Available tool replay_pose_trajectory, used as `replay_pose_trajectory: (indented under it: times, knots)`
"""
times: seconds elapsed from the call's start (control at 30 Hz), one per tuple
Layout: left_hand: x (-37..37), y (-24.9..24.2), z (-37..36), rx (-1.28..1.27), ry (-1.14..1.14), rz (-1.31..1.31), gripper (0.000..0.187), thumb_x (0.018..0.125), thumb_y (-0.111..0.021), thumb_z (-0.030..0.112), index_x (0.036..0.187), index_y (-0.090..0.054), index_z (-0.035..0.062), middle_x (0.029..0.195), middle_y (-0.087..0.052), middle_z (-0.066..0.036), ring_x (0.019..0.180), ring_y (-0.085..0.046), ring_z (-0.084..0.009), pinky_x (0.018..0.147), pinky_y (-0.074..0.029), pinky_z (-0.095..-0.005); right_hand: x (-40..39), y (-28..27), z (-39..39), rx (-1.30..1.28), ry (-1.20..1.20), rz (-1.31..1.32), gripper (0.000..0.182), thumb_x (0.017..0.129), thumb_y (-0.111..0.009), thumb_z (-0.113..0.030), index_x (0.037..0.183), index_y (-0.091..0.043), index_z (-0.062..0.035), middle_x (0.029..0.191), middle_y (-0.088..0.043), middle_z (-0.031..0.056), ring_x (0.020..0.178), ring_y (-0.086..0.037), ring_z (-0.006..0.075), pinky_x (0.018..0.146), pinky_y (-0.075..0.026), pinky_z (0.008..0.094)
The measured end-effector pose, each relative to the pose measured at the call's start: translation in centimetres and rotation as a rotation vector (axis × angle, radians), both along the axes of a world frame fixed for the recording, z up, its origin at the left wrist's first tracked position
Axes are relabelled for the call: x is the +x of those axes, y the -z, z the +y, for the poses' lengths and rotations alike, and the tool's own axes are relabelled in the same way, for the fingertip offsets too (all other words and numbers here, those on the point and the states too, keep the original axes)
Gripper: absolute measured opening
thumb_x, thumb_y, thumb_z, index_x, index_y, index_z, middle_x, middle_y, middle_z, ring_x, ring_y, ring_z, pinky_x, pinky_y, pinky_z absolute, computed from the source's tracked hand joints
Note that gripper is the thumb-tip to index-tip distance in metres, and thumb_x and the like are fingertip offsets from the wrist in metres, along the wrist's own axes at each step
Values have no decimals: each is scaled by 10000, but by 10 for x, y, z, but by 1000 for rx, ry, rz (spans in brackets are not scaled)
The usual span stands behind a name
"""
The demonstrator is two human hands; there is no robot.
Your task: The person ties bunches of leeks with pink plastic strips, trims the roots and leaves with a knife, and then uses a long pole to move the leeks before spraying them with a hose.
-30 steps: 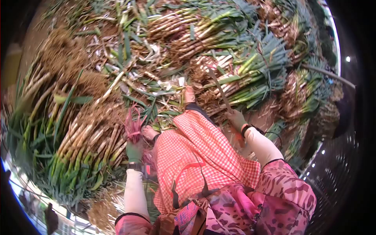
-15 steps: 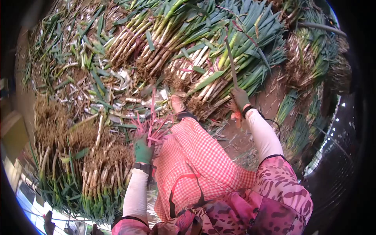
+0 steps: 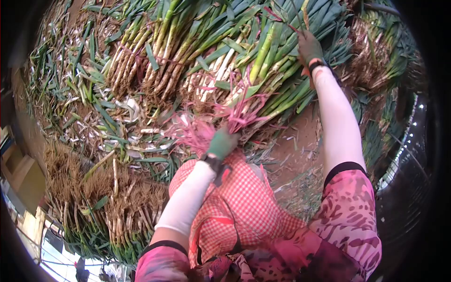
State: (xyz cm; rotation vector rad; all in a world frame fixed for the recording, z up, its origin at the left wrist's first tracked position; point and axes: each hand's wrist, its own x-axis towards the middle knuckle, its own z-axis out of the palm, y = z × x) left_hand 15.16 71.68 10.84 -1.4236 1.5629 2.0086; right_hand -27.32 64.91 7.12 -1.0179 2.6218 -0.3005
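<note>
Leek-like stalks (image 3: 265,56): heaped lying flat, pale bases lower left, green leaves upper right. Pink strips (image 3: 199,132): 1 loose bunch, ends splayed, some across stalks. Thin blade (image 3: 297,14): over leaves.

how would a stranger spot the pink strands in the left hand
Start at the red-checked cloth over the person's lap. At its far edge, the green-gloved left hand holds the pink strands. They form a loose, splayed tuft, unlike the thick stalks beyond.
</note>
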Motion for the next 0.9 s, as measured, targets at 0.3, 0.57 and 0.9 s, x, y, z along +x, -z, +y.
replay_pose_trajectory:
  times: [0.3, 0.57, 0.9]
  knots:
    - [-137, 85, 24, 118, -171, 195, 192, 822, -563, 156, 953, -595, 18, 792, -640, -105, 786, -644, -264, 684, -506, -389, -44, 98, -13, -43, -278, 227, 555, 862, -570, -269, 1358, -396, -93, 1411, -379, 153, 1317, -334, 313, 1069, -308, 360]
    - [-181, 82, 19, 1258, -1042, 153, 333, 910, -405, 196, 1207, -457, 53, 1008, -616, -299, 868, -624, -416, 717, -502, -612, -16, 79, -18, -346, -37, -153, 266, 837, -573, -170, 1089, -607, -91, 1058, -607, 134, 979, -586, 343, 831, -462, 410]
    - [-187, 121, 61, 864, -931, 332, 271, 899, -422, 191, 1068, -576, 46, 1015, -646, -139, 874, -639, -300, 802, -513, -383, 20, 37, 17, -192, 184, -289, 254, 768, -608, -239, 938, -612, -50, 847, -628, 189, 834, -614, 343, 748, -464, 398]
